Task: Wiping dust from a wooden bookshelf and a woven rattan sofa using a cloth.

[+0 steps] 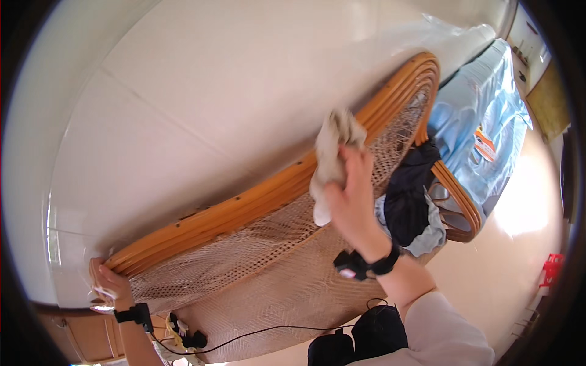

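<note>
In the head view a rattan sofa (256,274) stands against a pale tiled wall, its woven backrest edged by a glossy orange-brown rail (219,218). My right hand (355,196), slightly blurred, holds a crumpled off-white cloth (330,153). That cloth lies over the rail and part of the weave, right of the backrest's middle. At the lower left, my left hand (110,281) grips the rounded left end of the rail. Each wrist wears a black strap; a dark device sits on the right one.
Dark and grey clothes (407,201) hang around the sofa's right armrest (458,201). Beyond stands something under a light-blue cover (476,105). A black cable (256,330) crosses low before me. There are a wooden cabinet (84,338) at lower left and a red plastic stool (551,270) far right.
</note>
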Available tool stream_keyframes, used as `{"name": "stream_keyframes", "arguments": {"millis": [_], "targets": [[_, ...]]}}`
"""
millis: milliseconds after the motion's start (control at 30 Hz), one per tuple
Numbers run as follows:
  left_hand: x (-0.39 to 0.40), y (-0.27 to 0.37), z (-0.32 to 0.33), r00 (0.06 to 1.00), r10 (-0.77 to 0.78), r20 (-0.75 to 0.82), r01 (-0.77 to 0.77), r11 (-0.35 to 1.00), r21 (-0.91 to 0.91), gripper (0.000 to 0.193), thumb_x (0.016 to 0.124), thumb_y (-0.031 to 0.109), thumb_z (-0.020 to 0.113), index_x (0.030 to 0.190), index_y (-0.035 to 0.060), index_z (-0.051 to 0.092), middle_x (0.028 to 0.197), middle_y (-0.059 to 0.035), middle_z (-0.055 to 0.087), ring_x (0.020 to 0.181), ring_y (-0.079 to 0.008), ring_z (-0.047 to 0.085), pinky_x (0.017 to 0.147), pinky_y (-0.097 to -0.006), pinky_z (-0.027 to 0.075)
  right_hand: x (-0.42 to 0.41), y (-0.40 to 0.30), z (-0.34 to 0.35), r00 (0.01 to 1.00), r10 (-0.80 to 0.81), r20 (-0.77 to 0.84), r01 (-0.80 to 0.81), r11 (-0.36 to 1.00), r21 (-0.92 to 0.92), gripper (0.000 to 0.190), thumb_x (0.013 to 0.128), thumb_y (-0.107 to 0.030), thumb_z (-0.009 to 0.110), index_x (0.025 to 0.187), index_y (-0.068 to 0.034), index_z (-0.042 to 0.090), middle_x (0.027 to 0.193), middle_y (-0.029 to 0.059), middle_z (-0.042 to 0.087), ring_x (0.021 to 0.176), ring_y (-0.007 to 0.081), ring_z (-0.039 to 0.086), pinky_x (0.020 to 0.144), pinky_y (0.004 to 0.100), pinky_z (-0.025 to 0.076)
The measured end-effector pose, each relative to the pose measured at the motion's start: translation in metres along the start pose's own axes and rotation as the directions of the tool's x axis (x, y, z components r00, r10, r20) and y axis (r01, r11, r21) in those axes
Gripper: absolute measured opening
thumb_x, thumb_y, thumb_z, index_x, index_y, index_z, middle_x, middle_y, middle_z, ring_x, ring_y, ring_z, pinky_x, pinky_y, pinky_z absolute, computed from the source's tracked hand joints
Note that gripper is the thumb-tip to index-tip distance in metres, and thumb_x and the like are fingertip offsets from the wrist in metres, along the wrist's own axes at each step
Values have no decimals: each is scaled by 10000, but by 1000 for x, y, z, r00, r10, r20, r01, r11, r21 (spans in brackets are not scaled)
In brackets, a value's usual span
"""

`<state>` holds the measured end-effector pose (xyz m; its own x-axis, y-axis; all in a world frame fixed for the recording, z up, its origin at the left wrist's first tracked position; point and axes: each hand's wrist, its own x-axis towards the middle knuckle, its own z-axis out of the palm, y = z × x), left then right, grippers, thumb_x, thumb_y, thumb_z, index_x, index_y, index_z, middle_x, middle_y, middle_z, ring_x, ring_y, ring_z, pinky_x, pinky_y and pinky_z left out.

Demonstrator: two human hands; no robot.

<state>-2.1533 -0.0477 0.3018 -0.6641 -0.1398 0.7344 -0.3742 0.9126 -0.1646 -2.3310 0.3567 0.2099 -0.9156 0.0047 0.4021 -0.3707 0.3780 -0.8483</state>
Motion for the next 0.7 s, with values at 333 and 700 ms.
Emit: {"name": "stream_keyframes", "arguments": {"millis": [333, 700], "targets": [[14, 20, -8, 991, 114, -72, -116, 993, -31, 355, 854, 233, 293, 648, -12, 446, 599, -151, 432, 553, -319, 443, 513, -385, 344, -87, -119, 103, 939, -55, 339, -55, 951, 305, 501, 604, 22, 538, 1092, -18, 429, 960, 194, 369, 860, 332, 432, 729, 395, 403], [16, 29, -6, 979, 163, -120, -178, 977, -121, 305, 829, 198, 316, 613, 7, 417, 563, -139, 391, 522, -306, 405, 496, -375, 317, -72, -89, 71, 596, -26, 803, -755, -360, 548, 491, 670, 42, 486, 1152, -31, 423, 1079, 49, 489, 986, 155, 468, 856, 288, 381]]}}
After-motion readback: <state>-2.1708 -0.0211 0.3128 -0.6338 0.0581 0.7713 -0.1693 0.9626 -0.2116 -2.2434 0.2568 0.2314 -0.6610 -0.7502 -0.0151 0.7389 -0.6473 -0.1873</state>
